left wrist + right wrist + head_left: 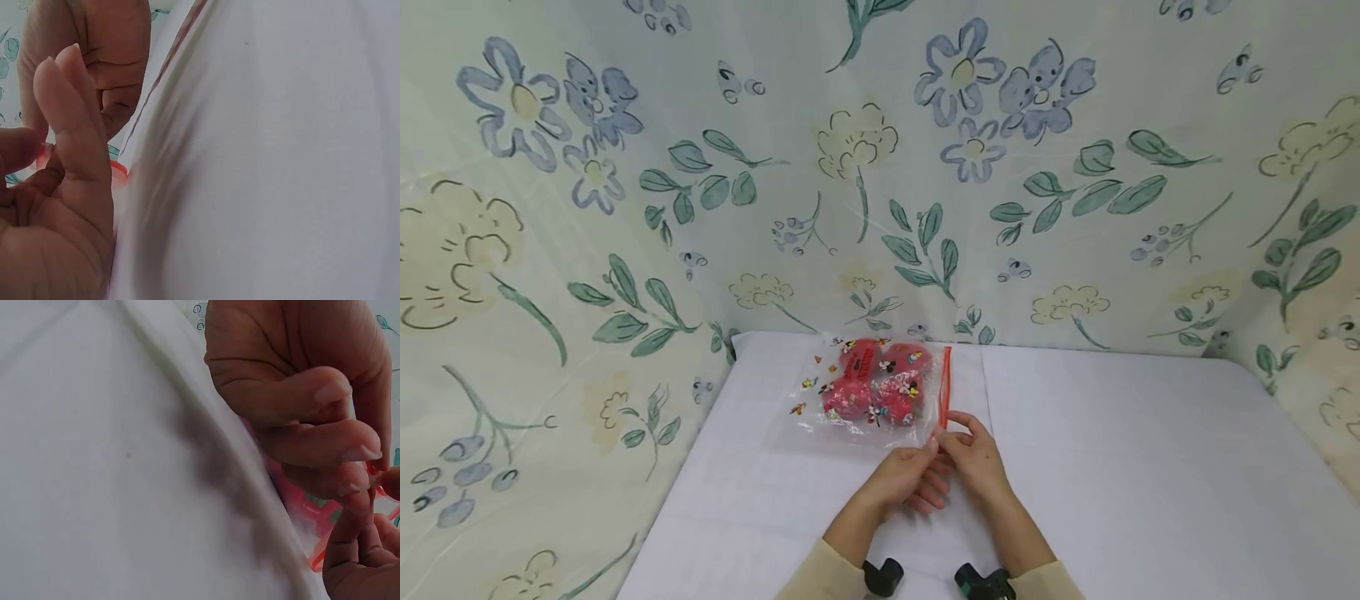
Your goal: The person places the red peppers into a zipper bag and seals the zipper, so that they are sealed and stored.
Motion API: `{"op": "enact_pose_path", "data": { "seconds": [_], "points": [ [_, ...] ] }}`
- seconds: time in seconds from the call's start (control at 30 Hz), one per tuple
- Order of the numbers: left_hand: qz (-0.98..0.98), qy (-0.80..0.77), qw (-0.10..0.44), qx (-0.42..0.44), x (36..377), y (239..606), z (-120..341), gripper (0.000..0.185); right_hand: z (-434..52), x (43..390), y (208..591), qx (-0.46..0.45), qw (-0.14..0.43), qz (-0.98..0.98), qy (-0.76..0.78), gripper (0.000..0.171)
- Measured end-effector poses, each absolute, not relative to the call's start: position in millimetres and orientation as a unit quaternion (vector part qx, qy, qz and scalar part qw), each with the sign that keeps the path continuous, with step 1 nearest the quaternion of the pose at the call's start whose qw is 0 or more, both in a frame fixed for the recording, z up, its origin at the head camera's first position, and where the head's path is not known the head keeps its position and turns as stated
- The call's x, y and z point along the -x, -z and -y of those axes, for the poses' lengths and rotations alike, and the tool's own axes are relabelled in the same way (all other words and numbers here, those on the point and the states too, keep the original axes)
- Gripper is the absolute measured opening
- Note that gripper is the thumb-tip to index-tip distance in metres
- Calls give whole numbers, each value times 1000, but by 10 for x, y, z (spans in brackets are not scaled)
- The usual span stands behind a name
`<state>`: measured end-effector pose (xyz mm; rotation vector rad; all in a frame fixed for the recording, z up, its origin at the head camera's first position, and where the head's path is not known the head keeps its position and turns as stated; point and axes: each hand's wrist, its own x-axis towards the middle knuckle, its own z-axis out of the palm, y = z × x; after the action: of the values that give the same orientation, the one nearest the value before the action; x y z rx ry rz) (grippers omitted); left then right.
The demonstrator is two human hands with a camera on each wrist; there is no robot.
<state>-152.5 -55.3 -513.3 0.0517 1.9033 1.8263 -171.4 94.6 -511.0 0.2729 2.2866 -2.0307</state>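
Observation:
A clear zip bag (808,417) printed with small cartoon figures lies on the table, with red, rounded contents (850,396) showing through. Its red zip edge (946,379) runs along the right side. At the near end of that edge, my left hand (898,479) pinches the corner between thumb and forefinger, its other fingers spread below. My right hand (981,458) pinches the same edge just beside it. In the left wrist view, a bit of the red zip strip (119,169) shows behind my left fingers. The right wrist view shows both hands' fingertips meeting at the red strip (317,557).
A white cloth covers the table (1120,467). Behind and at both sides hangs a curtain (865,208) with printed flowers and leaves. Dark wrist devices (883,577) sit at both cuffs.

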Motion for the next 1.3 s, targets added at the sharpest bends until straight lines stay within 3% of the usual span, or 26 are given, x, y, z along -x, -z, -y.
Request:
{"op": "enact_pose_path", "data": {
  "seconds": [0.4, 0.67, 1.3],
  "points": [
    [-536, -796, 267, 85, 1559, 5154, 488, 33, -994, 1722, 5105, -84, 48, -718, 689, 47],
    [-502, -832, 218, 96, 1579, 5189, 448, 12, -979, 1700, 5101, -86, 58, -703, 704, 47],
    [-565, -796, 188, 106, 1499, 5143, 464, 4, -1004, 1869, 5088, -111, 72, -710, 692, 54]
  ]
}}
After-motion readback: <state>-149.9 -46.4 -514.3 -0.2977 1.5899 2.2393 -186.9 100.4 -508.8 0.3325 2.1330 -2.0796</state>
